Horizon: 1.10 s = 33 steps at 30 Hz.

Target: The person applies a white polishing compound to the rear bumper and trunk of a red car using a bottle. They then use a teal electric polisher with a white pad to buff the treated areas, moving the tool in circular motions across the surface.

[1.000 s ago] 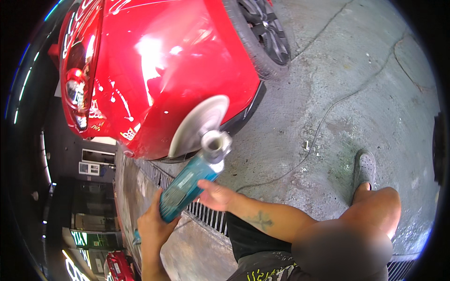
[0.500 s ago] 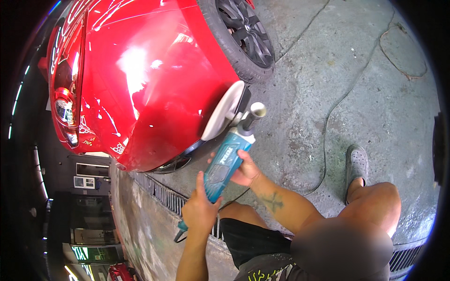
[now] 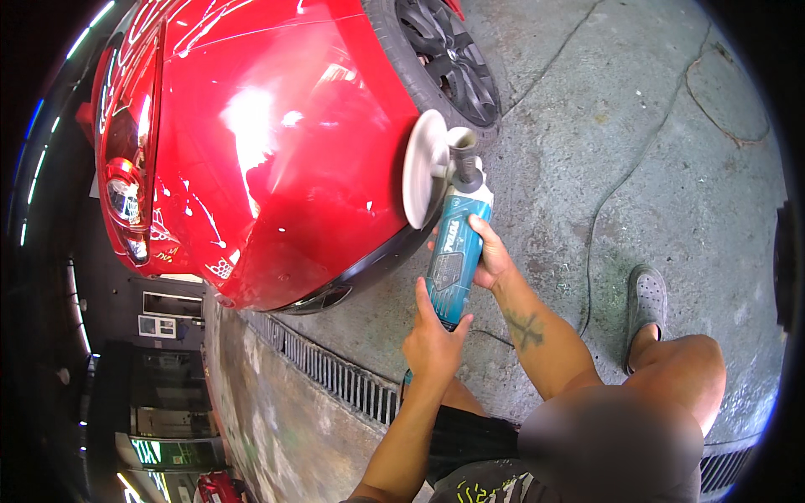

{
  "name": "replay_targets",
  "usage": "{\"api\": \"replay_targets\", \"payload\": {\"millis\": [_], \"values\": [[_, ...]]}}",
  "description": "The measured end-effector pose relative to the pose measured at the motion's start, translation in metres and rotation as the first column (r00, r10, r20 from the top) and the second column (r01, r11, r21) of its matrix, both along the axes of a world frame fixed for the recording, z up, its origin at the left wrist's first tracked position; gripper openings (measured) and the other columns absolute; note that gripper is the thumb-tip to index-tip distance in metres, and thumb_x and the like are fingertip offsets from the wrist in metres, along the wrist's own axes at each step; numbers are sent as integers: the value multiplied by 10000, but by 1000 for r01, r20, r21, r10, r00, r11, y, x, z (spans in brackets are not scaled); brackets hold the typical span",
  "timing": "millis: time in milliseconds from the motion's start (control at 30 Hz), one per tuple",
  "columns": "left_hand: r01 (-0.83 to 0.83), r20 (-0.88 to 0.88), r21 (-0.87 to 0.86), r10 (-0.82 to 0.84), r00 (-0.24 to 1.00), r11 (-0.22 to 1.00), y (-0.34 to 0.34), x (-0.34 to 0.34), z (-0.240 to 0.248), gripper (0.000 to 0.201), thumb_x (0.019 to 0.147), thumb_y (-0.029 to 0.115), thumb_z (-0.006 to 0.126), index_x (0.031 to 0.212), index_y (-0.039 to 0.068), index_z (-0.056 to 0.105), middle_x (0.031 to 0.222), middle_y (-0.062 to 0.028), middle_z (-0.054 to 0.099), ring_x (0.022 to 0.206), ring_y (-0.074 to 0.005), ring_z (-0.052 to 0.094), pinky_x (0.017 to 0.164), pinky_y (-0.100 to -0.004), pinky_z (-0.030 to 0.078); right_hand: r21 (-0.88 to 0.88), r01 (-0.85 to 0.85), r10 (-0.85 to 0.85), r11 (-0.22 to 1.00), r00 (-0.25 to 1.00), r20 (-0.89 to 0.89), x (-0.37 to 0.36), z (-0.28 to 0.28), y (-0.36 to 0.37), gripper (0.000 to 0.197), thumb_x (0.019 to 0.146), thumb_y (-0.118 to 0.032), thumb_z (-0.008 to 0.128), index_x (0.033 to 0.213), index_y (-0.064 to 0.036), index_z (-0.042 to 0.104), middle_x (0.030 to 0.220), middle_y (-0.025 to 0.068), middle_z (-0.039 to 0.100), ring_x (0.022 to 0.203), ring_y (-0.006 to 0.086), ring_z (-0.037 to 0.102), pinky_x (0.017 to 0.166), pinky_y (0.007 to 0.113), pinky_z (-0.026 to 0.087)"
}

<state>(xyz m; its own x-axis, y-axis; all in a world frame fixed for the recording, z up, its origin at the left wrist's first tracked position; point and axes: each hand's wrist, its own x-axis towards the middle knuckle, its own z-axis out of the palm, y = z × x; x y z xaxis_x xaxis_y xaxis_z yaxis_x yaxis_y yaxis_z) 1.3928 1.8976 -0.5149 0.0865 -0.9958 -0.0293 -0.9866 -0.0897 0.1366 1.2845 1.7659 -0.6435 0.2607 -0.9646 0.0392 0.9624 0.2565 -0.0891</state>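
Note:
Both of my hands hold a teal electric polisher (image 3: 459, 247) with a grey-white head. My left hand (image 3: 433, 339) is wrapped round its rear end. Further forward, my right hand (image 3: 491, 256) grips the body from the right side, its far fingers hidden under the tool. A round whitish buffing pad (image 3: 422, 168) sits at the polisher's front, tilted nearly edge-on against the red bumper (image 3: 327, 210) beside the wheel. Whether the pad spins cannot be told. Glossy red paint shows bright light reflections.
The car's tyre and dark wheel (image 3: 453, 63) stand just past the pad. A black cable (image 3: 591, 251) runs across the grey concrete floor. A metal drain grate (image 3: 335, 369) crosses the floor at left. My foot in a grey clog (image 3: 648, 306) is at right.
The polisher and both hands have moved right and slightly away from me. Its pad has slid along the bumper toward the wheel and now stands more upright.

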Motion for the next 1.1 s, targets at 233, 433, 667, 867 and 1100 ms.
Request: {"api": "replay_targets", "payload": {"millis": [233,433,667,867,1100], "values": [[4,-292,8,-2,956,1000,14,12,7,1120,842,273,898,1679,58,185,1257,-256,717,1113,-378,737,981,-459,557,69,264,-243,962,944,-225,8,35,4,615,1001,-481,714,1362,-14,541,1138,203,727,958,293,767,825,438,658],[14,-444,-56,-38,895,998,3,-2,1,1062,877,231,857,1673,23,186,1368,-273,645,1198,-338,697,1020,-435,540,109,339,-289,935,901,-322,-23,80,-2,655,936,-309,852,1342,-41,413,1088,140,682,860,220,736,722,379,645],[76,-527,-190,-166,833,979,-38,-24,22,1113,898,371,818,1692,56,104,1450,-357,587,1296,-500,630,1077,-541,499,-91,495,-474,864,740,-477,-60,137,-40,734,891,-335,895,1307,7,396,1061,176,666,842,215,731,695,367,638],[144,-600,-282,-291,745,949,-97,-72,62,1081,933,330,798,1685,24,84,1484,-381,539,1328,-491,610,1124,-522,474,-187,495,-500,849,636,-588,-115,204,-99,1090,811,-448,927,1462,138,278,1114,292,681,814,300,760,665,428,646],[123,-707,-278,-289,645,953,-124,-106,93,924,960,49,743,1665,29,145,1193,-100,630,840,-116,619,670,-274,543,-208,453,-460,867,569,-682,-144,239,-130,1071,820,-476,912,1464,132,309,1167,287,657,900,312,756,728,432,651]]}}
